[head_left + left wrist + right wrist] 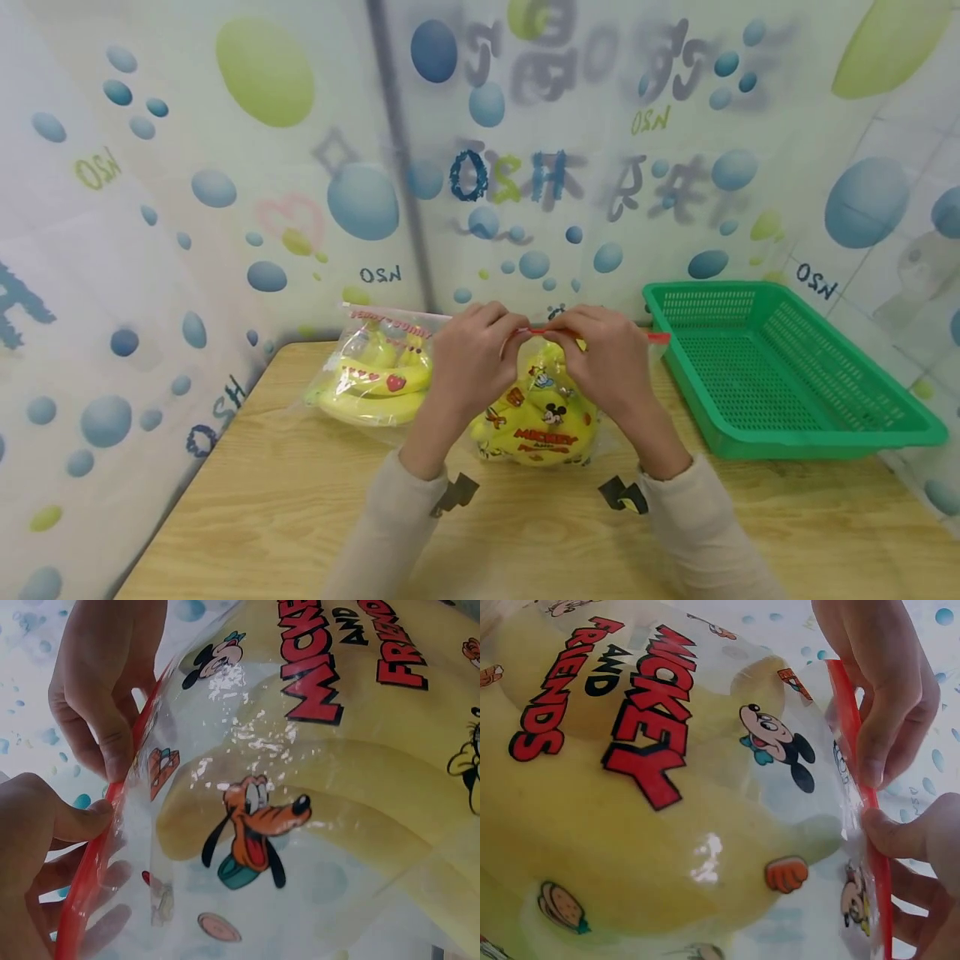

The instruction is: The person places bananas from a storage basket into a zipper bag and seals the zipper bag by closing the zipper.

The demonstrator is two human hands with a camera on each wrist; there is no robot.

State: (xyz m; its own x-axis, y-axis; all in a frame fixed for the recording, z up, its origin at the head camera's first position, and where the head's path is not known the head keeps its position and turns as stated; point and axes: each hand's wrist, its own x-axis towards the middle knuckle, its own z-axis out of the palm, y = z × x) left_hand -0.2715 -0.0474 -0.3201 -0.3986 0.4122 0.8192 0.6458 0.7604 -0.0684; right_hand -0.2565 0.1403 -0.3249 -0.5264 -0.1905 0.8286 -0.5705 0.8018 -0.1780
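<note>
A clear zip bag (551,454) printed with cartoon characters and red lettering stands on the table, yellow bananas (337,799) inside it. Along its top runs a red zip strip (879,881). My left hand (476,358) pinches this strip between thumb and fingers left of its middle. Just to the right, my right hand (609,362) pinches the same strip, the thumbs close together. Whether the strip is sealed along its whole length I cannot tell. Both hands cover parts of the bag's upper edge in the head view.
A second clear zip bag (393,323), with yellow bananas (371,408) in it, lies left of my left hand. To the right is a green perforated plastic basket (825,446). Behind the wooden table (292,508) hangs a bubble-patterned curtain (300,167).
</note>
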